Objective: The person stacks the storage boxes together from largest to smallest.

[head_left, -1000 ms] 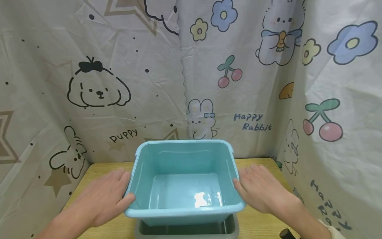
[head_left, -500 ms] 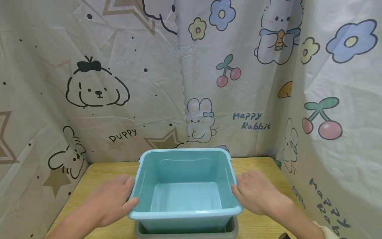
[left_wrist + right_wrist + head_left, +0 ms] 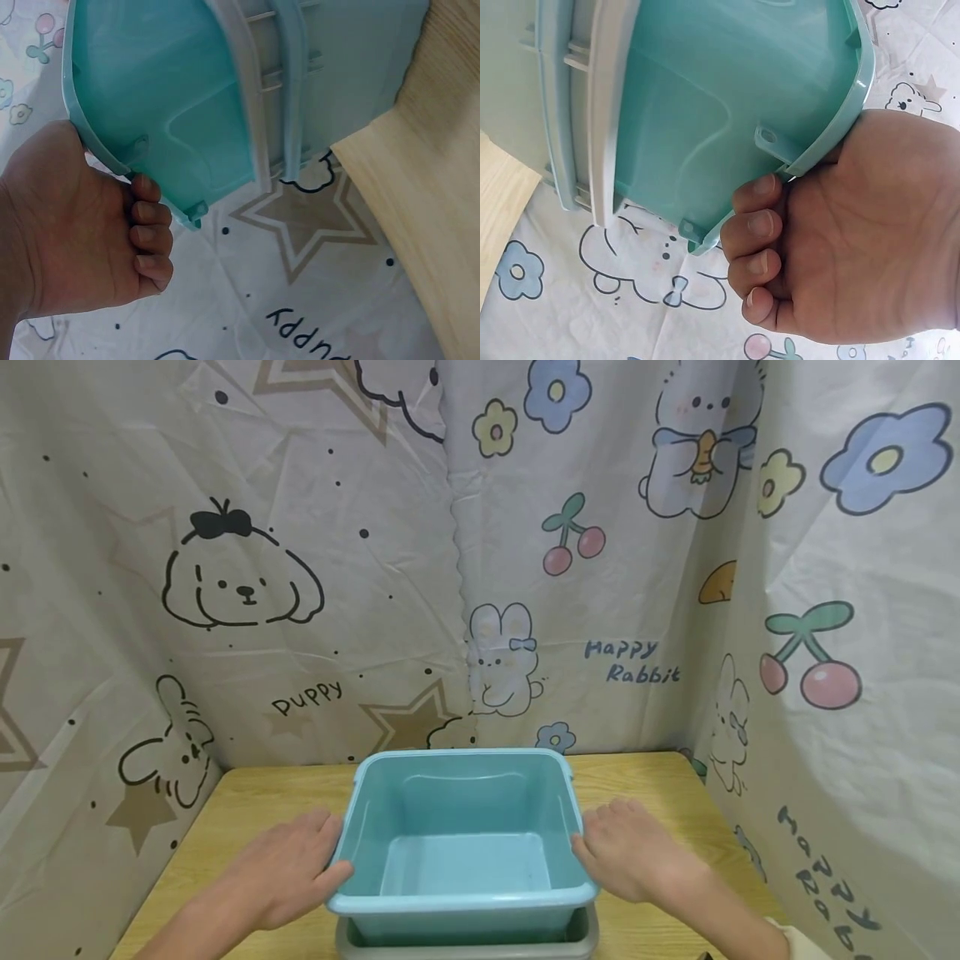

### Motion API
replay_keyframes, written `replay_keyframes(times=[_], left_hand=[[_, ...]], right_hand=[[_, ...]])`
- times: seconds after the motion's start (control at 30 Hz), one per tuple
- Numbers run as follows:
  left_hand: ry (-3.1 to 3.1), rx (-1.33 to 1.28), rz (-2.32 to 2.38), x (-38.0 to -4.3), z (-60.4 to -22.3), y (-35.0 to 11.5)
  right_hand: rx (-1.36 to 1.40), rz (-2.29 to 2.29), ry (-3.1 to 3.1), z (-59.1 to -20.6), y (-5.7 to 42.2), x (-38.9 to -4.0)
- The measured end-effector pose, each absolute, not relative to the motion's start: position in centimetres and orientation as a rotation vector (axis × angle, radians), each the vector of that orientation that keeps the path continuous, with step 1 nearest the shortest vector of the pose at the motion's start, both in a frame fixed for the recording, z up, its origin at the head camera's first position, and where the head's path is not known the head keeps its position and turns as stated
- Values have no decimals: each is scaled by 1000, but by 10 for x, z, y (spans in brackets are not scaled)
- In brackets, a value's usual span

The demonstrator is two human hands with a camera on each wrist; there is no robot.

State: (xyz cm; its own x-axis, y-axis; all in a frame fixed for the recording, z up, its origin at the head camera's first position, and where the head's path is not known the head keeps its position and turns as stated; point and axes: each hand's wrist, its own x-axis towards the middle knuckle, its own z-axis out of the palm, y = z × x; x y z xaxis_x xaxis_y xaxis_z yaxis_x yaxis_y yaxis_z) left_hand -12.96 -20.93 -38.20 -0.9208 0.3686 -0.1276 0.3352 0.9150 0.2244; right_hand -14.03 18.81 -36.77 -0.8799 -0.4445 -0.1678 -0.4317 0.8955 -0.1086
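Observation:
A light blue plastic storage bin (image 3: 465, 903) with nothing inside is held level in front of me. My left hand (image 3: 288, 868) grips its left rim, thumb on top; in the left wrist view its fingers (image 3: 152, 238) curl under the edge. On the opposite side my right hand (image 3: 630, 852) grips the rim likewise, its fingers (image 3: 751, 225) folded beneath. The lower part of this bin sits inside a grey bin (image 3: 465, 952). Both wrist views show another light blue rim (image 3: 292, 97) below the grey one, so the bins form a stack.
The stack stands on a wooden table (image 3: 277, 797). Printed cloth curtains (image 3: 397, 568) hang behind and at both sides. A small dark tip (image 3: 705, 956) shows at the lower right edge of the head view; its kind cannot be told.
Both hands have lowered the light blue bin, which now sits deeper in the grey bin. Their grip on its rim stays the same.

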Motion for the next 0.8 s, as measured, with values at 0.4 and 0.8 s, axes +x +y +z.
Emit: replay_keyframes(times=[0.4, 0.8], left_hand=[[2885, 552, 291, -135, -399, -208], [2876, 548, 320, -133, -412, -206]], right_hand=[[-622, -45, 2847, -381, 186, -141], [-593, -50, 2844, -396, 187, -139]])
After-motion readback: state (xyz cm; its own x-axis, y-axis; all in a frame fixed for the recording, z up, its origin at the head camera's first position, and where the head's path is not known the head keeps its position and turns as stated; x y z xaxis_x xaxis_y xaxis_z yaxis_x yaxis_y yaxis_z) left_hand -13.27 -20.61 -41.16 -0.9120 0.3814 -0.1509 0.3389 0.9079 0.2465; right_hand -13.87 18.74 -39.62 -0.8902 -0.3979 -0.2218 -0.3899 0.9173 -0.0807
